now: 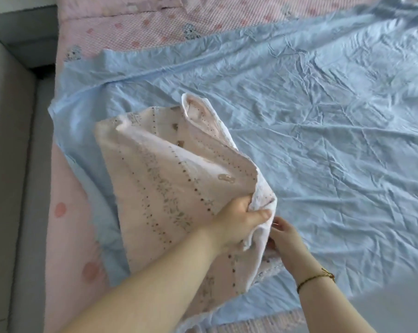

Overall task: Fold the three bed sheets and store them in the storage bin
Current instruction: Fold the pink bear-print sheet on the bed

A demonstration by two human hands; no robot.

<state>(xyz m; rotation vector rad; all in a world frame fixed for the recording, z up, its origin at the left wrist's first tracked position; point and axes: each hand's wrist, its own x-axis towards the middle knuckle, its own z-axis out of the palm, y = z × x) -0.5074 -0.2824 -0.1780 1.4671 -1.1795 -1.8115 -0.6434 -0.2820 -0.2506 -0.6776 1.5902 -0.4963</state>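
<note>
**The bundle can open in our hands**

We see the pink patterned sheet [160,179], half folded, lying on the near left part of the blue sheet [323,116], which is spread flat and wrinkled over the bed cover [155,22]. The left hand [236,222] is clenched on the right edge of the patterned sheet, with the thumb on top and a bunch of white fabric squeezed in the fist. The right hand [286,241] touches the same edge just below, but its fingertips go behind the fabric, so we cannot tell if it pinches a layer or only rests against it.

In our judgement the main risk is at the far end. A corner there stands up in an open loop and the layers do not lie even. If we lift or fold from the near edge alone, this far part may slide and the fold comes out crooked.

A second risk is that a finger catches the blue sheet underneath and drags it along, because the two cloths touch.

The storage bin is not in view, so we must carry the bundle out of view with a loose grip.
</note>
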